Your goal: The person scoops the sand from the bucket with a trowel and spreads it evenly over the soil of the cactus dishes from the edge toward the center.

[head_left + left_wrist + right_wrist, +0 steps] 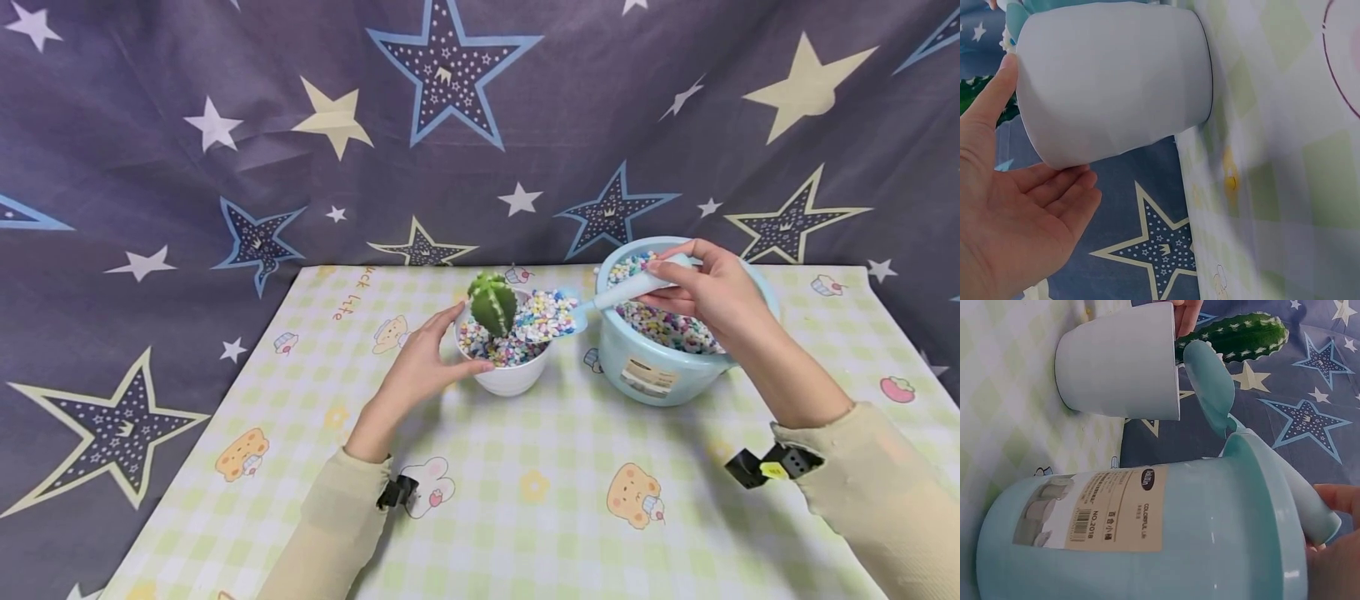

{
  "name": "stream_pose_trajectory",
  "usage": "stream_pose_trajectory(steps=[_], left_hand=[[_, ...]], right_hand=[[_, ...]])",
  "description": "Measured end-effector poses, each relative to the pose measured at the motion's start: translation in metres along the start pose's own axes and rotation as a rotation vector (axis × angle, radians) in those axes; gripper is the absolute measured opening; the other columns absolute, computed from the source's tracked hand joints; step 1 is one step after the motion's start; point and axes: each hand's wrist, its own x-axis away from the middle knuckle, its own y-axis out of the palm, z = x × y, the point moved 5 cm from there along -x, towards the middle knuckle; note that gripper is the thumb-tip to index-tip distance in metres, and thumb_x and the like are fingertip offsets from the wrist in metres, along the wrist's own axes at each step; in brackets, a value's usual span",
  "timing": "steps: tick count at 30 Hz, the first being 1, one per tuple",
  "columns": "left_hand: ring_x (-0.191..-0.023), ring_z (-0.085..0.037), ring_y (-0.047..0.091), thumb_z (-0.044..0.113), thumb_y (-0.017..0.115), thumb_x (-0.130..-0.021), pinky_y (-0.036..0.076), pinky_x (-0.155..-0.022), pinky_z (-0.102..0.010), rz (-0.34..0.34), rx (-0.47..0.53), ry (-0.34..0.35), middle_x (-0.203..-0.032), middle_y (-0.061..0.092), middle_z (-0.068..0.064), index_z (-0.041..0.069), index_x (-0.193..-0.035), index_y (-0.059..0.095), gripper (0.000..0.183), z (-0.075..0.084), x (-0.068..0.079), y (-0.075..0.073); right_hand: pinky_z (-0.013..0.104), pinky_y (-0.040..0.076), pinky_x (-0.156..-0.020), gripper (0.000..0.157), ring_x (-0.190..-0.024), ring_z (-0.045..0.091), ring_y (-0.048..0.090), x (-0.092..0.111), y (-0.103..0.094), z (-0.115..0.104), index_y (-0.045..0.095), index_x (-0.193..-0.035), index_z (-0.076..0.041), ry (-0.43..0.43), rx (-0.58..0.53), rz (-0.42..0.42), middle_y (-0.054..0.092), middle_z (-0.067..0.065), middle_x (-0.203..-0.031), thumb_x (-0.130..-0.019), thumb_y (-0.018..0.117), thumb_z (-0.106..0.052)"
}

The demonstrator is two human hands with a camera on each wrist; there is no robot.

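A white flower pot (511, 381) stands on the table, with a green cactus (492, 305) upright in multicoloured pebbles. My left hand (422, 364) holds the pot from its left side, thumb at the near rim and fingers around the far side. In the left wrist view the fingertips (1082, 187) touch the pot's wall. My right hand (720, 287) grips the handle of a light blue scoop (633, 289). The scoop's blade, heaped with pebbles (550, 313), reaches over the pot's right rim beside the cactus. Seen from the right wrist, the blade (1211, 384) tilts at the pot's mouth.
A light blue bucket (656, 383) holding more coloured pebbles stands right of the pot, under my right hand. The table bears a green-checked cloth (525, 533) with printed animals. Behind its far edge hangs a dark curtain (465, 183) with stars.
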Motion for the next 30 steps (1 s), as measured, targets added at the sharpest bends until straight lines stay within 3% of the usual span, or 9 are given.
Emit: stream_pose_trajectory(steps=[30], left_hand=[[-0.144, -0.038, 0.04, 0.048, 0.084, -0.076, 0.034, -0.12, -0.054, 0.007, -0.012, -0.004, -0.16, 0.036, -0.016, 0.012, -0.156, 0.032, 0.102, 0.0019, 0.001, -0.0005]], right_hand=[[0.025, 0.063, -0.071, 0.013, -0.073, 0.011, 0.075, -0.0016, 0.0101, -0.0038, 0.05, -0.1, -0.003, -0.089, 0.076, -0.022, 0.075, -0.003, -0.085, -0.096, 0.063, -0.005]])
